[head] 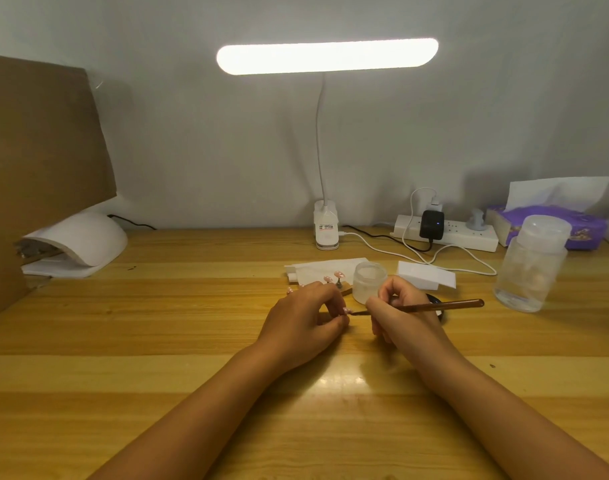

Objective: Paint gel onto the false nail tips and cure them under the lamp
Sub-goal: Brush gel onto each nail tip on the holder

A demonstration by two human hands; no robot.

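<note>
Pinching a pink false nail tip (347, 310) in the curled fingers of the left hand (306, 317), just in front of the frosted jar (369, 282) and slightly to its left. Gripping a brown-handled brush (441, 305) in the right hand (400, 313), fingers closed round the shaft directly in front of the jar, bristle end meeting the held tip, handle end pointing out past the jar's right side. Just left of the jar: more pink tips on small stands (337, 274) (how many, hard to count behind the left hand). Behind those and the jar, white paper (316, 268). Right of the jar, a white folded card (426, 274), and a black round object (436, 299) half hidden behind the right hand. Far left of the jar, beside brown cardboard (36, 150), a white curing lamp (78, 242). Well behind the jar, a clip-on desk lamp (327, 56), lit. Far right of the jar, a clear plastic bottle (531, 265), upright on the wooden table (192, 341).
</note>
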